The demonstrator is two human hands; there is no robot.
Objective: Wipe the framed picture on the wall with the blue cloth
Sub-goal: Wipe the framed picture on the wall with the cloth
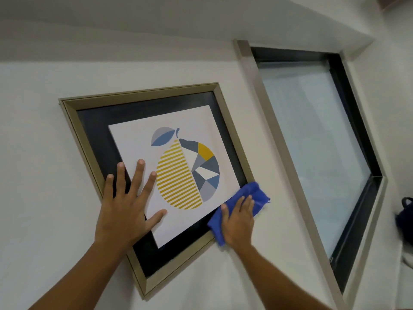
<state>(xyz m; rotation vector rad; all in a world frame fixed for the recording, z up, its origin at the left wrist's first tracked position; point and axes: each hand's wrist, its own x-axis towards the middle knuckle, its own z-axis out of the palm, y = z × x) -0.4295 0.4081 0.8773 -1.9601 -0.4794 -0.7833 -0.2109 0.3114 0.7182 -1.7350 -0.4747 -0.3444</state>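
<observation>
The right hand (238,222) is laid flat over the blue cloth (243,204), fingers spread a little and pressing it against the picture's lower right edge, so the cloth is pinned under the palm rather than gripped in a fist. The cloth sits at about four o'clock on the framed picture (156,175), bunched, with one end reaching up over the frame's right corner and the other trailing down past the wrist onto the bare wall (33,175). The left hand (125,206) is wide open and holds nothing; it is planted flat at about eight o'clock, palm on the dark mat and fingertips reaching onto the white print, which looks like bracing to keep the picture from swinging.

The picture hangs on the wall and looks tilted from this low angle, its gold-coloured frame around a dark mat and a print of a striped yellow and blue fruit. To its right, at three o'clock, is a dark-framed window (312,153) with frosted glass, well apart from the cloth.

As for progress, the wiping is clearly under way, with the cloth in contact at the lower right border. I cannot tell from the surface which parts are already clean; no dust line or streak shows. My guess is that the upper frame rail, from ten to one o'clock, and the patch under the left hand are left to do.
</observation>
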